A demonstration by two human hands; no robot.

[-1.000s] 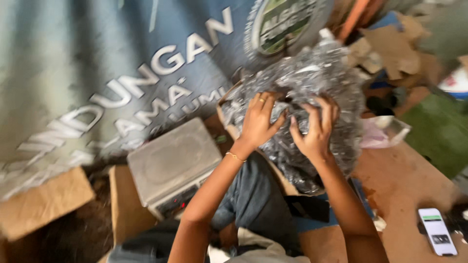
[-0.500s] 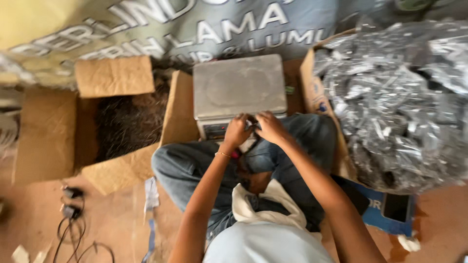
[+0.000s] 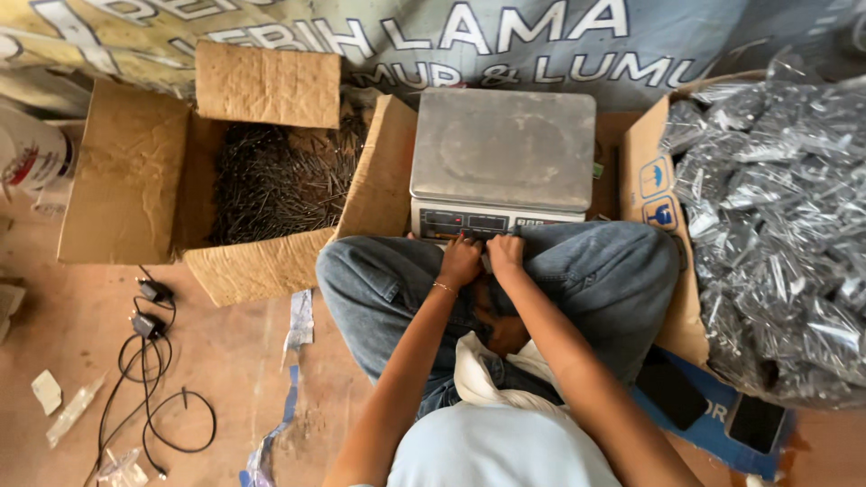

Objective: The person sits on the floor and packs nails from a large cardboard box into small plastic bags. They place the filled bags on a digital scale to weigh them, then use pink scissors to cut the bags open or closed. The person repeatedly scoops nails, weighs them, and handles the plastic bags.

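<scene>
Digital scale (image 3: 502,162) sits in front of the crossed knees, platform bare, nothing weighed yet. Left hand (image 3: 461,261) and right hand (image 3: 505,254) press its front panel, fingers curled, holding nothing. Box of dark nails (image 3: 271,176) left of scale, bagged packets (image 3: 776,225) right.

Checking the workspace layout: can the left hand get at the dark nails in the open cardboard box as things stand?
Probably yes. The left hand rests at the scale's front edge, and the cardboard box of nails sits open-topped beside the scale on that side, with only a lowered flap between.

Both hands (image 3: 483,257) (off bags) at scale (image 3: 502,162)
</scene>
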